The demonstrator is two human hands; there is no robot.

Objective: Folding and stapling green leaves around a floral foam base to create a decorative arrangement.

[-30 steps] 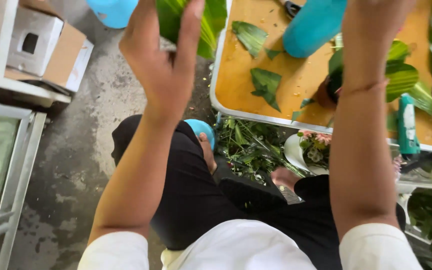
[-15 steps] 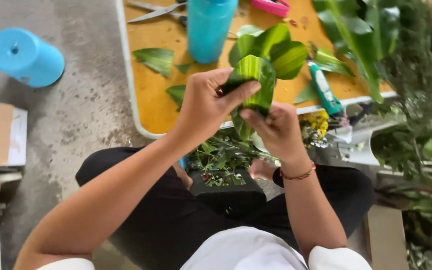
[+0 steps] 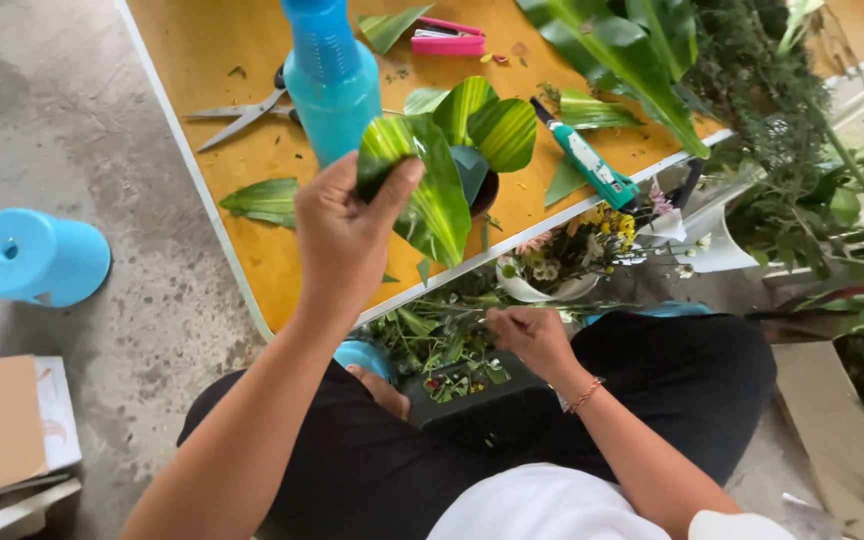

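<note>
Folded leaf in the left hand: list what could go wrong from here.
1. The left hand pinches the folded leaf with no staple visible; it may spring open, since the stapler lies across the table.
2. The spray bottle stands right behind that hand; a backward nudge could tip it.
3. The right hand reaches into cuttings below the table edge, where stems could poke it.

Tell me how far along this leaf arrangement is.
Done: three striped green leaves, looped, stand in the small dark pot on the orange table. In hand: the left hand holds a folded striped green leaf beside the pot, while the right hand reaches into the greenery cuttings below. Left: loose cut leaves lie unused.
</note>
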